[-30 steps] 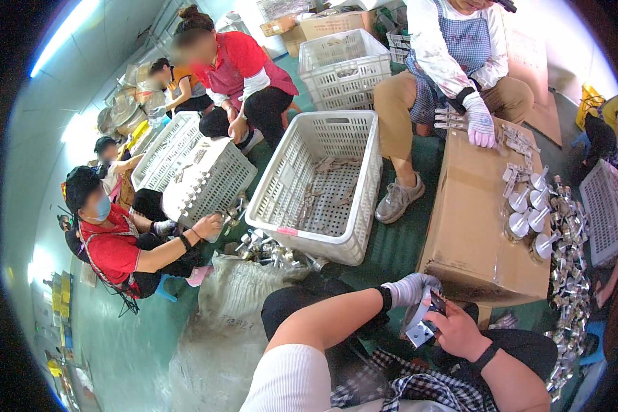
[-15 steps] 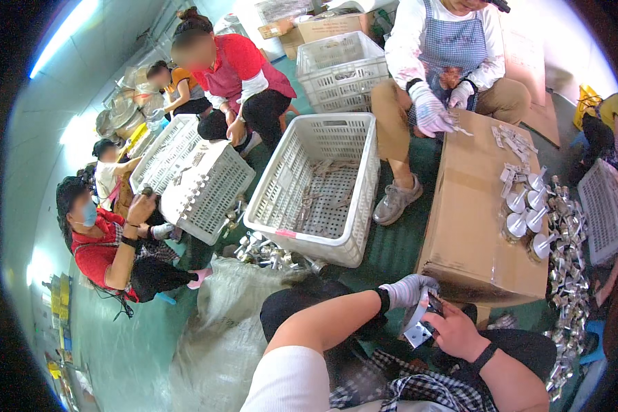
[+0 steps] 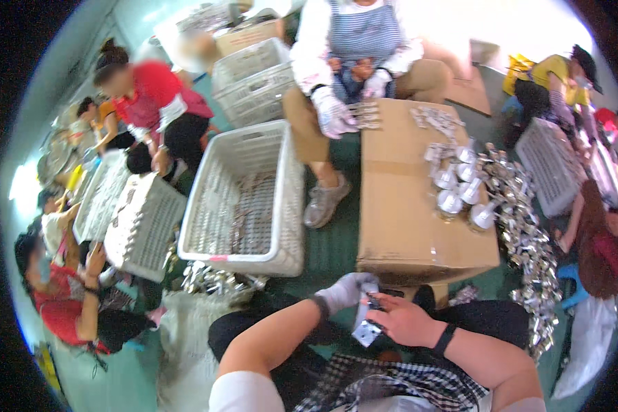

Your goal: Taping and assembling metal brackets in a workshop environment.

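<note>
So there's one shiny metal part (image 3: 366,334) on the go, held low in the middle of the frame, just below the near edge of the cardboard box (image 3: 391,240). Honestly can't tell how finished it is, since the fingers cover a lot of it. A few round pieces (image 3: 450,201) stand on the box toward the right, with some flat strips (image 3: 436,120) behind them, and a big heap (image 3: 529,254) runs down the right side on the floor. My guess is there's plenty left to handle, but I can't say which pieces are done.

Pose-wise, the gloved left hand (image 3: 350,292) is curled around the part's upper end, forearm slanting up from lower left. The bare right hand (image 3: 406,319) comes in from lower right, elbow bent, thumb and fingers gripping the part from the side. They're basically knuckle to knuckle.
</note>
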Demonstrator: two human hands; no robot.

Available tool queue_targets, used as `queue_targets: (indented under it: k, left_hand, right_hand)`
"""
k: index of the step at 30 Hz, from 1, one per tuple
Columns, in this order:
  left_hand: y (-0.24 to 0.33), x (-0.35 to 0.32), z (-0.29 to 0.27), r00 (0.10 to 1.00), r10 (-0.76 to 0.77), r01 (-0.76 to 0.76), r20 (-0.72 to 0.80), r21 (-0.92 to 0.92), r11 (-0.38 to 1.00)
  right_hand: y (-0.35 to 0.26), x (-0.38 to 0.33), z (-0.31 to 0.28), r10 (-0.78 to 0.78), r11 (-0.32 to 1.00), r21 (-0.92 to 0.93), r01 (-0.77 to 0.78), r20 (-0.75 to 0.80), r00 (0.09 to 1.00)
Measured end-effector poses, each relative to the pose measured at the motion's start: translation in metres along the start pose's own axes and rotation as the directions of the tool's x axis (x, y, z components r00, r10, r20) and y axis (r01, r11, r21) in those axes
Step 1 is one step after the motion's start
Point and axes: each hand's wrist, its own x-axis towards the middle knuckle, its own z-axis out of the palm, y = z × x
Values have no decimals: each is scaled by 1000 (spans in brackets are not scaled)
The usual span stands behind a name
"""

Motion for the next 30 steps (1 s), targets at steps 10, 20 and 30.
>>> queue_targets:
  k: [10, 20, 30]
  left_hand:
    - [-28, 9, 3, 985, -132, 166, 112, -385, 908]
    - [-69, 11, 13, 997, -75, 63, -17, -392, 918]
    - [-72, 7, 6, 985, -147, 174, 94, -562, 809]
  right_hand:
    - [-8, -1, -14, 47, 996, 79, -44, -26, 999]
    - [-8, 1, -11, 37, 998, 60, -36, -11, 999]
    - [-9, 2, -11, 25, 998, 59, -24, -22, 999]
